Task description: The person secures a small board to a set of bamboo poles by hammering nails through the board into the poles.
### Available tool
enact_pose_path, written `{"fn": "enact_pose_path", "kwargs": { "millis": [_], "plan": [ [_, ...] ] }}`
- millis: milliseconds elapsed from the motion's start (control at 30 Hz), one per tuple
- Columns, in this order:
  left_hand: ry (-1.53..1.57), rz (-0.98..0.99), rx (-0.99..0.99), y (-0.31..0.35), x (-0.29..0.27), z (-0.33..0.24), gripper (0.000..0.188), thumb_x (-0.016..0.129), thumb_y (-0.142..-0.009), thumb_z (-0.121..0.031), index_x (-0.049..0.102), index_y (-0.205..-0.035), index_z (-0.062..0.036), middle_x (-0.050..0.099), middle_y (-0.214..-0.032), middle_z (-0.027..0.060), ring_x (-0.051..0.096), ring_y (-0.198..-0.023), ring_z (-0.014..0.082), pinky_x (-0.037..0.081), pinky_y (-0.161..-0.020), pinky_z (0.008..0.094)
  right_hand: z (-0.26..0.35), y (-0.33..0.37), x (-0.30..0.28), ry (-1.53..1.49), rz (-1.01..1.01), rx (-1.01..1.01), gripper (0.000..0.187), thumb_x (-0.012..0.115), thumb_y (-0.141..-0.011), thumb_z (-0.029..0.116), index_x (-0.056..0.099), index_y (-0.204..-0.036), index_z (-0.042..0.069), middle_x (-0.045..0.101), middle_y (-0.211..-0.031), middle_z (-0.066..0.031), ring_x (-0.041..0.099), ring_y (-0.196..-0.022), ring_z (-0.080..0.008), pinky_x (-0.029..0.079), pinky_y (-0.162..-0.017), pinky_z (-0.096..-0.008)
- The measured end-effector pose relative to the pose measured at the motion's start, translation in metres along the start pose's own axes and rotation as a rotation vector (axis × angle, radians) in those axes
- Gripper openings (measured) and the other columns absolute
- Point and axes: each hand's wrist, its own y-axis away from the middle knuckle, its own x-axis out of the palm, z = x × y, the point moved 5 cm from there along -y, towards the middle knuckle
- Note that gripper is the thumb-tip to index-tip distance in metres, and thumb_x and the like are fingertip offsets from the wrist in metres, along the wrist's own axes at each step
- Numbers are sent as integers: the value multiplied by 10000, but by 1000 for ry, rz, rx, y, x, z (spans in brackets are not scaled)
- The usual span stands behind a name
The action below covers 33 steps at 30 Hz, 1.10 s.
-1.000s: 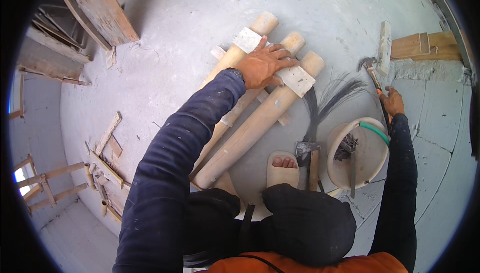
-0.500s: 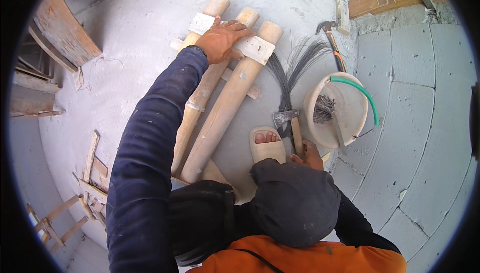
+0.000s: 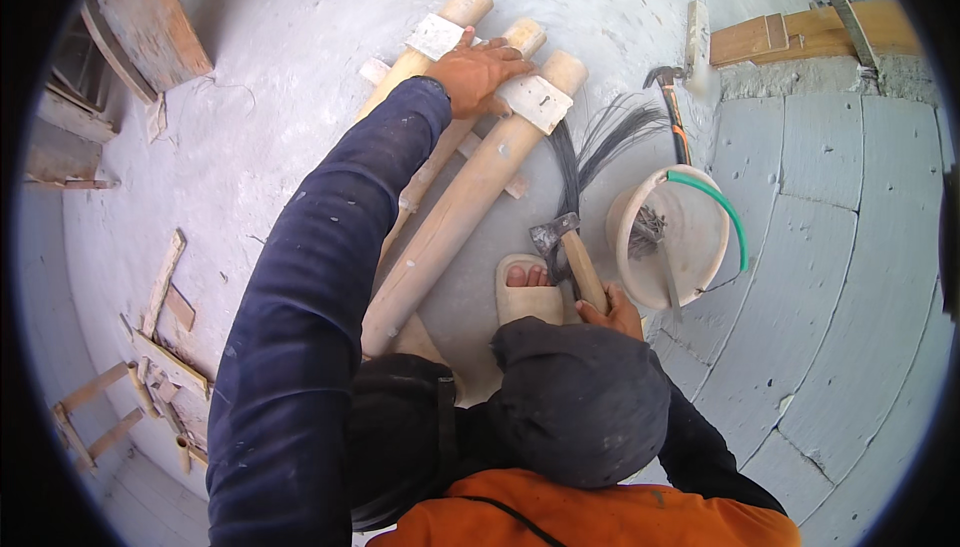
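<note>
Three bamboo poles (image 3: 470, 179) lie side by side on the grey floor, slanting away from me. A pale wooden crosspiece (image 3: 535, 102) lies across them near their far ends. My left hand (image 3: 472, 75) rests on the crosspiece, its fingers stretched out over the middle pole. In my right hand (image 3: 617, 315) is the wooden handle of a hatchet (image 3: 583, 265), gripped near its lower end. The metal hatchet head points toward the poles, just beyond my sandalled foot (image 3: 527, 292). Beside it, a bundle of dark wire (image 3: 568, 169) fans out at its far end.
Right of the hatchet stands a white bucket (image 3: 702, 272) with a green-sleeved handle, holding nails and a flat strip. A claw hammer (image 3: 675, 117) lies behind it. Grey blocks (image 3: 815, 247) line the right side. Scrap wood (image 3: 165, 292) and a curved board (image 3: 155, 22) are at left.
My right hand has raised the hatchet slightly and brought its head leftward, closer to the poles. My left hand stays on the crosspiece. The whole view has shifted a little.
</note>
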Motion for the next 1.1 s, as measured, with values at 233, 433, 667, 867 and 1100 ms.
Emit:
{"fn": "enact_pose_path", "kwargs": {
  "millis": [233,433,667,867,1100],
  "plan": [
    [-5,-6,-13,0,3,0,786,823,-926,-292,470,-1627,-244,492,-1668,91,332,-1614,355,155,-1349,653,72,35,-61,-108,122,60,596,779,-969,373,564,-1370,-11,731,-1118,-224,754,-987,-270,589,-851,-401],
    [-12,16,-9,-1,-3,-1,779,822,-932,-320,474,-1625,-242,483,-1677,86,328,-1618,337,151,-1354,648,168,56,-124,-664,6,-377,883,776,-910,635,527,-1465,-5,701,-925,-156,701,-721,-172,612,-716,-330],
    [-17,64,-46,-9,-2,-5,814,841,-915,-372,470,-1631,-261,472,-1685,42,320,-1624,296,151,-1369,622,143,14,-102,-458,31,-230,751,768,-988,530,538,-1447,-19,708,-785,-118,666,-595,-173,559,-615,-292],
    [13,12,-20,-7,5,3,853,872,-874,-365,481,-1625,-259,496,-1664,49,334,-1618,301,160,-1351,655,115,-22,-67,187,-408,-584,542,728,-1031,303,523,-1437,9,743,-944,-204,739,-819,-369,575,-780,-448],
    [-5,26,-13,-14,7,1,847,866,-876,-371,489,-1621,-233,503,-1657,59,338,-1615,304,162,-1341,674,144,-22,-69,327,-296,-556,465,731,-1022,264,552,-1374,18,724,-1172,-311,746,-1033,-420,564,-889,-470]
  ]
}}
